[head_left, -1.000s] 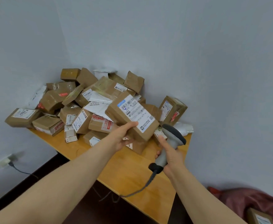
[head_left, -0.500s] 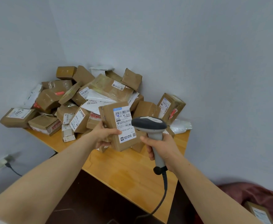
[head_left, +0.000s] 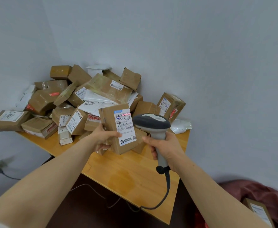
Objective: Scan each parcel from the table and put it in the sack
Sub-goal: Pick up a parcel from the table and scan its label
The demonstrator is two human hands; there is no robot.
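Cardboard parcel [head_left: 110, 120] sat upright, gripped in your left hand [head_left: 104, 137]; your right hand [head_left: 165, 146] clasped the scanner [head_left: 151, 123], red line across the label [head_left: 126, 127].

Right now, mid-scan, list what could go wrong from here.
1. The red line lies only on the right end of the barcode on the parcel, so the read may fail.
2. The cable of the scanner hangs over the edge of the table. It may snag when the right hand swings toward the sack.
3. The left hand grips the parcel at its lower left only, so the parcel could slip.
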